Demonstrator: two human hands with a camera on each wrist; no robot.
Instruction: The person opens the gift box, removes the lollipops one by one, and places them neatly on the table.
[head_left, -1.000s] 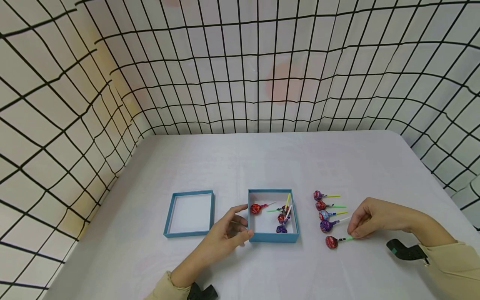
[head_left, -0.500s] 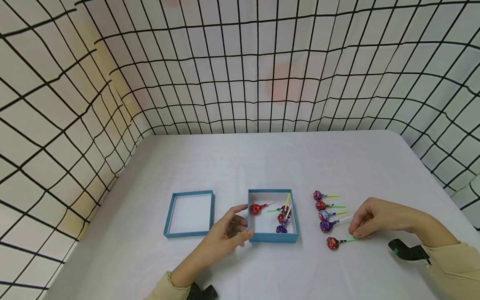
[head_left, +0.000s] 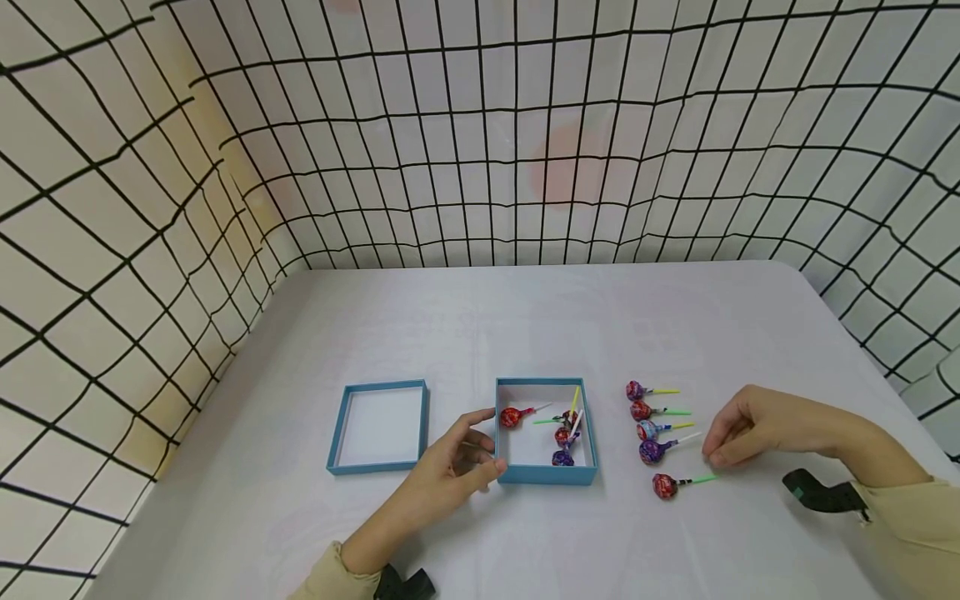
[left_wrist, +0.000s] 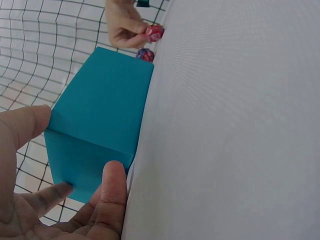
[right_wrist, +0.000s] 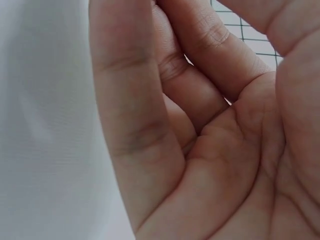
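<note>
My left hand (head_left: 450, 475) touches the left side of a blue open-topped box (head_left: 547, 476), its fingers spread and relaxed. In the left wrist view fingertips lie against the blue box wall (left_wrist: 102, 100). Several wrapped lollipops lie inside the box, among them a red one (head_left: 512, 417) on the left. To the right, a column of lollipops lies on the cloth, the nearest a red lollipop (head_left: 664, 486) with a green stick. Just above the end of that stick my right hand (head_left: 776, 429) hovers, fingers loosely bent and holding nothing. Its palm fills the right wrist view.
A blue-rimmed box lid (head_left: 378, 427) lies inside up left of the box. White cloth (head_left: 480, 325) covers the table. Black netting (head_left: 517, 133) stands along the back and sides. Both wrists wear black straps.
My right hand has let go of the red lollipop's green stick and moved slightly up and right. That lollipop shifted a little rightward earlier, then stayed. The left hand has not moved.
</note>
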